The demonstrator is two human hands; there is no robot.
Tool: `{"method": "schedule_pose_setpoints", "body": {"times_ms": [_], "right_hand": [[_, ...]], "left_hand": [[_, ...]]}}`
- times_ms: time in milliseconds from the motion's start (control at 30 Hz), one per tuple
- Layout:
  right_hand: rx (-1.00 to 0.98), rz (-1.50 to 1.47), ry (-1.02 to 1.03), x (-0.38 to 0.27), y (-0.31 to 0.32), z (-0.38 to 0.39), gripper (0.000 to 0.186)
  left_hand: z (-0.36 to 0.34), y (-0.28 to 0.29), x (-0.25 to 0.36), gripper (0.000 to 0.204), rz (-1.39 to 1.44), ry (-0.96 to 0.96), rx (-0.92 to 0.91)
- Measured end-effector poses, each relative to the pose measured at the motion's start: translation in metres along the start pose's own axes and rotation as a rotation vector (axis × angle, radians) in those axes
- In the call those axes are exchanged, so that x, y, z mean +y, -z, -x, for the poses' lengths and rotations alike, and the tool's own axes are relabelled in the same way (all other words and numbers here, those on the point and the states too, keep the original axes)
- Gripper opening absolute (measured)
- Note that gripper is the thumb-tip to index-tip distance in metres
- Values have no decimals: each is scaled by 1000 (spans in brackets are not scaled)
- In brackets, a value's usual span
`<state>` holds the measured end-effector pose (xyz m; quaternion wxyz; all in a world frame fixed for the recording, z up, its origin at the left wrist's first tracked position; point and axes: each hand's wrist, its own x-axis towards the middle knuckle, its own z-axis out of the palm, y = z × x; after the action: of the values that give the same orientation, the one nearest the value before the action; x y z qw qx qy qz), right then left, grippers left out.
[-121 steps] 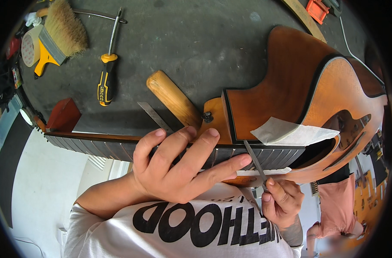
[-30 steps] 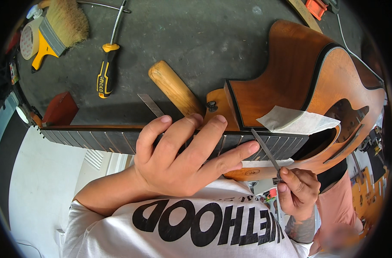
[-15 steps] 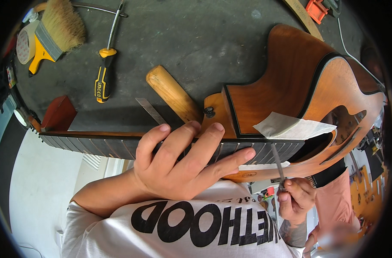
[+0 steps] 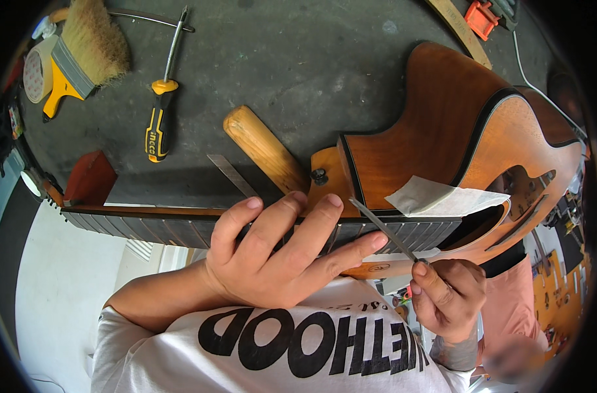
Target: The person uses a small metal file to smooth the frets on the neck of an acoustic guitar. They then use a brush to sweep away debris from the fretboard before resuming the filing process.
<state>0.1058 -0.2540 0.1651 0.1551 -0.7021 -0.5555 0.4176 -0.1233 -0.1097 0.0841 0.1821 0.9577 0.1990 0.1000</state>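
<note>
An acoustic guitar with a brown wooden body (image 4: pixel 439 111) lies on its side, its dark fretted neck (image 4: pixel 148 226) stretching to the left. Across the neck lies my left hand (image 4: pixel 279 252), fingers bent over the far edge and gripping it; the thumb is hidden. My right hand (image 4: pixel 449 291) is closed on a slim metal file (image 4: pixel 391 232), which slants over the fretboard near the left little finger. Whether its blade touches a fret I cannot tell. Pale masking tape (image 4: pixel 446 196) sticks to the body beside the fretboard's end.
On the dark bench lie a yellow-black screwdriver (image 4: pixel 160 121), a wide brush (image 4: pixel 82 62), a tape roll (image 4: pixel 38 71) and a rounded wooden handle (image 4: pixel 266 150). A flat metal strip (image 4: pixel 232 173) sits by my left fingers. A reddish-brown block (image 4: pixel 92 178) stands near the neck's far left part.
My right hand has turned the file from nearly upright to slanting leftward, its tip moving toward my left fingers. My left hand stays on the neck.
</note>
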Motion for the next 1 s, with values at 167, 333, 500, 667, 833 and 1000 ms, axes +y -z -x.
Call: {"method": "schedule_pose_setpoints", "body": {"times_ms": [167, 333, 500, 667, 833, 1000], "right_hand": [[269, -78, -28, 10, -6, 15, 31], [414, -291, -207, 28, -40, 57, 31], [535, -323, -111, 41, -54, 57, 32], [538, -322, -80, 44, -52, 55, 33], [590, -309, -56, 51, -55, 57, 32], [609, -368, -152, 43, -57, 60, 35]], "left_hand": [[-2, 9, -2, 37, 70, 6, -51], [-28, 19, 6, 48, 190, 70, -171], [-40, 17, 1, 58, 315, -12, -153], [-37, 16, -9, 65, 360, -110, -98], [-44, 17, -10, 67, 351, -136, -141], [-56, 19, -10, 66, 328, -199, -205]]}}
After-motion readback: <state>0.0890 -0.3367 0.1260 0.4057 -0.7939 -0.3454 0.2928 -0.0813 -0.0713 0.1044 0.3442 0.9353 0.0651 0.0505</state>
